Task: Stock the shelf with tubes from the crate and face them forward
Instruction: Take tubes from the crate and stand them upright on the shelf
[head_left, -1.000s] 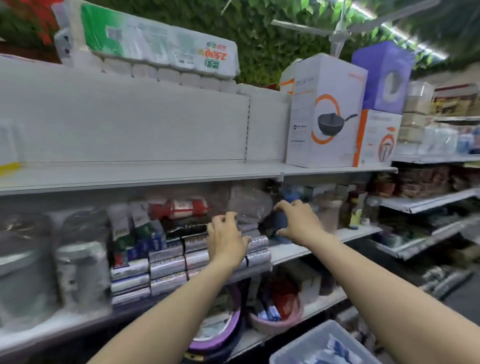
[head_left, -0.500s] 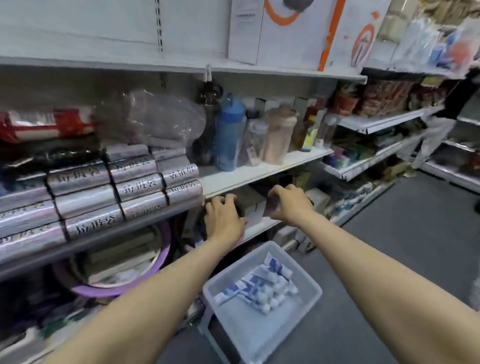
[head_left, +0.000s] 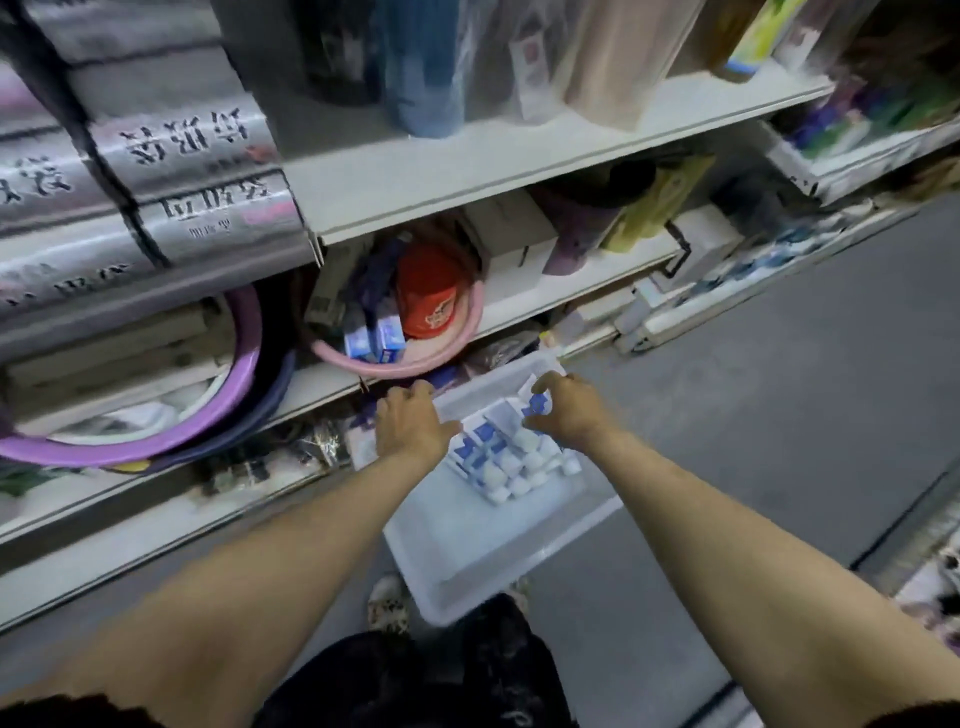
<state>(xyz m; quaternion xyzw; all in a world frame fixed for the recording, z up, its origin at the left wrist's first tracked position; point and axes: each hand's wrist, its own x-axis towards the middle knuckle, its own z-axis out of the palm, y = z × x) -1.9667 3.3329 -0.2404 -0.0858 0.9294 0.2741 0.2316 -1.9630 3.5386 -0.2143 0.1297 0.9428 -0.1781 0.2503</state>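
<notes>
Grasping with our right hand (head_left: 563, 410), we curl the fingers over the far end of one of the tubes (head_left: 498, 460), with the thumb beneath it. Our left hand (head_left: 413, 422) hangs over the far left corner of the crate (head_left: 467, 551), fingers bent downward; we cannot tell whether it holds anything.

The tubes are blue and white. They lie packed side by side in the far half of the crate, white caps towards us. The crate is pale plastic and stands on the grey floor (head_left: 779, 415), just beside the foot of the shelf (head_left: 519, 156), between our two forearms.

On a lower level of the shelving, above the crate, a pink basin (head_left: 470, 332) holds a red item and blue-and-white boxes. To its left a purple basin (head_left: 130, 453) leans tilted. Silver rolls (head_left: 208, 208) are stacked above it.
</notes>
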